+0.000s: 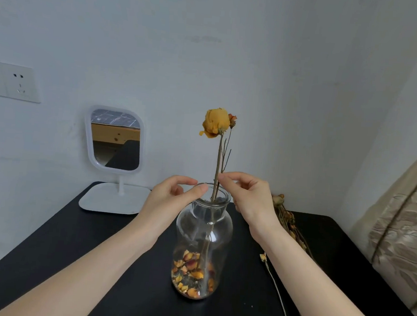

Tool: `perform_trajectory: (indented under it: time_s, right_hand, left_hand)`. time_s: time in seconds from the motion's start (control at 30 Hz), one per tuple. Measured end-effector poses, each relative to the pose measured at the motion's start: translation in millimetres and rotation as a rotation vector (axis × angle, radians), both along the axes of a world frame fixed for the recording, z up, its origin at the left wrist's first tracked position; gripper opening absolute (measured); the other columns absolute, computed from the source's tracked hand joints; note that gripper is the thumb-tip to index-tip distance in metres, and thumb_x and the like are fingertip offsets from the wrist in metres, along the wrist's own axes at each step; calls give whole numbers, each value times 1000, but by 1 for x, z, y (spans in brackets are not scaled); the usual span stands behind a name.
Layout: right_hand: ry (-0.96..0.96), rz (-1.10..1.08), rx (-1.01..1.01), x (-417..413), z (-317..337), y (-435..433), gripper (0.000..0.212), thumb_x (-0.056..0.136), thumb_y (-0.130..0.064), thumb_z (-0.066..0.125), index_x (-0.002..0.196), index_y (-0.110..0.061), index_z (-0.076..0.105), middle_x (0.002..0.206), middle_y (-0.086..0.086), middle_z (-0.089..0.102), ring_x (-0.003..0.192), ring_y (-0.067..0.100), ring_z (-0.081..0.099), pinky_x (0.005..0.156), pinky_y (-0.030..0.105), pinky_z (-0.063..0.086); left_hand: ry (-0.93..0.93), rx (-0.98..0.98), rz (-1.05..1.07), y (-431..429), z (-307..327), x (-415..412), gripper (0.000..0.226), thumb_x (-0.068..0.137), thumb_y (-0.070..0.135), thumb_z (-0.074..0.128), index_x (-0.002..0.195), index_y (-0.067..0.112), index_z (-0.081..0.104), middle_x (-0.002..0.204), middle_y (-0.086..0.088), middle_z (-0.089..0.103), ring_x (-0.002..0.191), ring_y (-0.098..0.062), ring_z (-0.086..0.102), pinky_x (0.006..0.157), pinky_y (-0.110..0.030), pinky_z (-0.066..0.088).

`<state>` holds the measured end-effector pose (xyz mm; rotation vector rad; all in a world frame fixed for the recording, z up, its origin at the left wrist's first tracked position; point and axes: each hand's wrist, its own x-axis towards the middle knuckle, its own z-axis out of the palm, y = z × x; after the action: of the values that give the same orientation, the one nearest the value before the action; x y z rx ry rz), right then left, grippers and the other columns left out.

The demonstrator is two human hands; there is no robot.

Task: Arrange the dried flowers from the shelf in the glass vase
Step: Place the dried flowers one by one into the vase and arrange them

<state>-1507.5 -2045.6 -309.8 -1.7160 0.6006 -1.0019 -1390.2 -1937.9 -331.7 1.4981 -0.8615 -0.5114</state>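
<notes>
Right hand [246, 198] pinches the thin flower stem [219, 156]; left hand [174, 196] curls loosely beside the glass vase [222, 236].

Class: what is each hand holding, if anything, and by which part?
The right hand pinches the dried flower by its stem, just above the glass vase's rim. The left hand holds nothing.

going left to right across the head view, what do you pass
wall socket → mirror → left hand → glass vase → right hand, pinching the flower stem → loose dried flowers → patterned fabric
</notes>
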Motion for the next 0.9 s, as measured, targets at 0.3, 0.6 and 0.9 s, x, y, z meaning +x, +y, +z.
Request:
perform_trajectory:
  time_s: [0.3,0.6,0.9]
  right_hand:
    - [14,5,10,-6,-1,-3,7,84,-27,67,81,-22,71,57,7,39,38,3,33,43,6,36]
    - [76,-3,57,-21,-13,-7,11,86,-29,64,86,-19,70,50,-4,41,37,2,36,40,8,31]
    - [73,3,74,-28,-21,-8,12,86,-29,64,86,-18,70,48,-5,42,39,2,35,40,10,31]
  left_hand:
    - [-104,68,-112,-2,-21,-8,75,48,55,80,113,42,45,115,24,52,106,6,48,81,-14,39]
    - [-129,75,-82,-14,-23,-7,63,63,38,81,119,29,53,120,9,58,114,-10,52,99,-35,44]
    - [-109,71,-220,-7,-20,-3,59,58,45,79,110,38,54,114,16,62,111,-7,55,95,-29,45]
